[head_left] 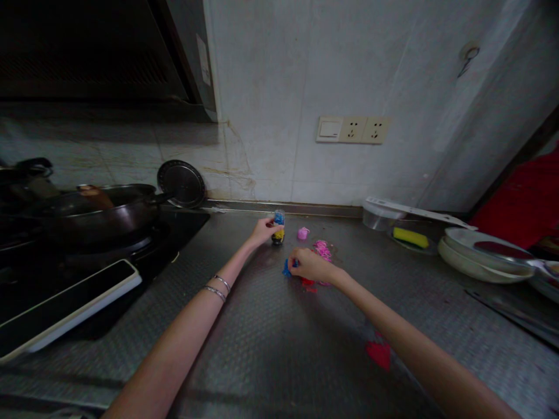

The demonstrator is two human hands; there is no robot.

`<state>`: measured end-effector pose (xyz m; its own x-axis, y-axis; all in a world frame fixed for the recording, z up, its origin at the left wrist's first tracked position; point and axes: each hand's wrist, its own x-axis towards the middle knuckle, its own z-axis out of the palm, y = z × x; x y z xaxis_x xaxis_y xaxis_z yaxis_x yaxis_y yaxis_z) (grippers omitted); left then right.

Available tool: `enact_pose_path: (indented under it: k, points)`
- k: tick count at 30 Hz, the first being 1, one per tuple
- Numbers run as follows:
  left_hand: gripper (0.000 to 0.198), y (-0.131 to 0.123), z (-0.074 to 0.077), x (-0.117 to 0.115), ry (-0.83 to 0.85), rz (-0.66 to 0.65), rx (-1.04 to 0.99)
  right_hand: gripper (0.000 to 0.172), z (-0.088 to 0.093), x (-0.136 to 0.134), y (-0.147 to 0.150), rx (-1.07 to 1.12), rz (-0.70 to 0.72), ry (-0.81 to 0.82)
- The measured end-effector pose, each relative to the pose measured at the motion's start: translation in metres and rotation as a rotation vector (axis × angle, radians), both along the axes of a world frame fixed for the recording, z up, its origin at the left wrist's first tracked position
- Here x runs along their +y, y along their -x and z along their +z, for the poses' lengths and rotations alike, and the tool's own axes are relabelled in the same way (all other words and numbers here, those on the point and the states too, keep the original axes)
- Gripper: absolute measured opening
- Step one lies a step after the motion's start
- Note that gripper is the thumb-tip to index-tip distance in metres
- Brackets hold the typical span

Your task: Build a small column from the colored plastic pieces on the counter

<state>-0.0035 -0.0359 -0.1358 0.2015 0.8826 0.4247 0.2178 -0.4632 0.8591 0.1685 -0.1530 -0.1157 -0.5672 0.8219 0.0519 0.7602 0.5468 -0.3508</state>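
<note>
On the metal desk (262, 337), the left hand (263, 230) has its grip closed around an upright clear bottle (279, 235) with blue and yellow contents. Nearer than the bottle and to its right, the right hand (309, 265) pinches blue shreds (286, 269). Right of the bottle are a pink lump (303, 233) and pink strands (322, 249); red pieces (308, 283) lie nearer than it.

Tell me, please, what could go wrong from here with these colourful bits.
The small clear container, upright in the left hand, could tip if knocked. The right hand pinches at blue bits close to red pieces, so the colours might mix. Its wrist is near the pink strands and could brush them about.
</note>
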Motion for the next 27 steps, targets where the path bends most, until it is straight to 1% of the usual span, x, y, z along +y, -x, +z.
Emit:
enact_pose_path:
  k: [2,4,6,8,11,17,22,27]
  points:
    - [0.033,0.0,0.0,0.0,0.003,-0.005,0.001,0.021,0.001,-0.002,0.0,-0.009,-0.038,-0.006]
    - [0.034,0.0,0.0,0.001,0.003,-0.022,-0.005,0.036,0.003,-0.004,-0.002,-0.027,-0.063,-0.016]
    - [0.035,0.0,-0.001,0.002,0.0,-0.037,-0.011,0.048,0.006,-0.005,-0.004,-0.049,-0.082,-0.029]
    - [0.035,0.0,-0.002,0.003,-0.007,-0.035,-0.011,0.056,0.009,-0.003,-0.004,-0.073,-0.086,-0.032]
    - [0.035,0.0,-0.002,0.003,-0.014,-0.03,-0.009,0.063,0.013,0.001,-0.001,-0.115,-0.05,0.005]
    - [0.034,0.0,-0.001,0.001,-0.016,-0.035,-0.005,0.064,0.015,0.013,0.008,-0.155,0.001,0.129]
    - [0.034,0.0,-0.003,0.004,-0.016,-0.034,-0.001,0.063,0.012,0.021,0.01,-0.141,0.048,0.149]
    - [0.035,0.001,-0.005,0.006,0.001,-0.026,-0.006,0.057,0.014,0.018,0.013,-0.145,0.079,0.149]
